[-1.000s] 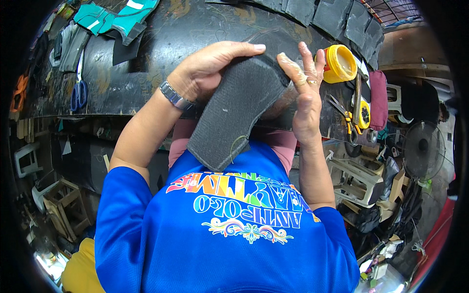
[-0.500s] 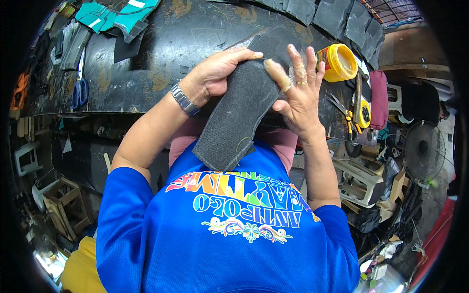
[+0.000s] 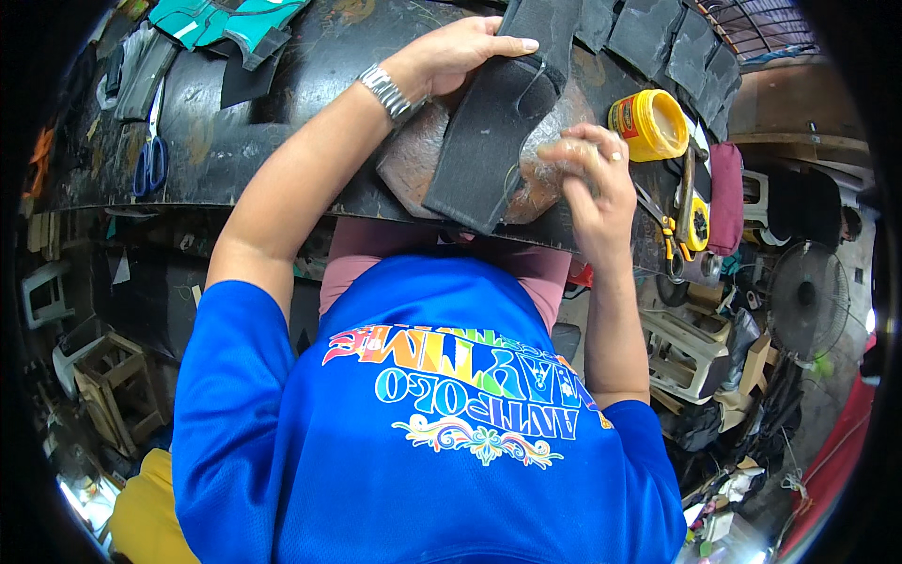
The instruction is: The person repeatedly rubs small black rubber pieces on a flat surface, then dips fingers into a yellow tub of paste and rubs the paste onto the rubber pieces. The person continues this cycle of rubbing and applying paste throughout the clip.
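If the hold is firm, tidier work should follow

The left hand (image 3: 470, 52) pinches a long, black, fabric-like piece (image 3: 490, 141) by its left edge, thumb above, other fingers partly hidden. It slants across a worn brown slab (image 3: 411, 160) on the scuffed black worktop (image 3: 301, 85); I'd brace its lower end. The bright-blue shirt (image 3: 451, 508) below carries rainbow lettering (image 3: 493, 376). The right hand (image 3: 598, 183), pale-smeared fingers half curled, seems empty; I'd watch for stray smears. Furthest right, a yellow plastic jar (image 3: 650, 143) bears a red label (image 3: 623, 117), too small to read.
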### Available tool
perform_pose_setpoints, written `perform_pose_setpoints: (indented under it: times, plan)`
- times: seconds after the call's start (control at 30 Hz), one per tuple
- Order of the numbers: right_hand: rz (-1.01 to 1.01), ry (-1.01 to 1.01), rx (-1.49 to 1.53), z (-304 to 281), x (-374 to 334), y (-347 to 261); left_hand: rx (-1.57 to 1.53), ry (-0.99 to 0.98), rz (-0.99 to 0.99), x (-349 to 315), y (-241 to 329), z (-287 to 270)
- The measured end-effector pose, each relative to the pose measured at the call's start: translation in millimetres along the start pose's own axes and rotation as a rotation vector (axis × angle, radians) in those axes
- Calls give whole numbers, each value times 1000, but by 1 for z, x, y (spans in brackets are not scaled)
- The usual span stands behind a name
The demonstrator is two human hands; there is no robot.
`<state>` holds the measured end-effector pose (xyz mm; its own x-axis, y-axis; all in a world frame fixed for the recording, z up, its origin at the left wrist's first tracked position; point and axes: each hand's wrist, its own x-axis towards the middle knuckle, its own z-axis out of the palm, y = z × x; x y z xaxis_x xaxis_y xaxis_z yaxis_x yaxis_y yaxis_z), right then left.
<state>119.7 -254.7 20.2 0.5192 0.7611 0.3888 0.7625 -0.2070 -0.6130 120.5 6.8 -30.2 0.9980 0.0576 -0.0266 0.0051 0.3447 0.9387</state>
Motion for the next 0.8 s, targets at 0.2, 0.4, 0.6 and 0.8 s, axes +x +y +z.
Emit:
perform_pose_setpoints:
  times: [0.2,0.4,0.6,0.8]
  plan:
    - [-35,-296,-689,28,59,8,566,98,32,33,-18,-25]
    - [-241,-435,-958,45,68,10,577,-51,111,8,-12,-40]
    - [-246,-511,-1060,12,67,5,936,-21,169,7,-10,-41]
    - [-209,-181,-1067,-24,58,9,1072,53,204,6,-3,-28]
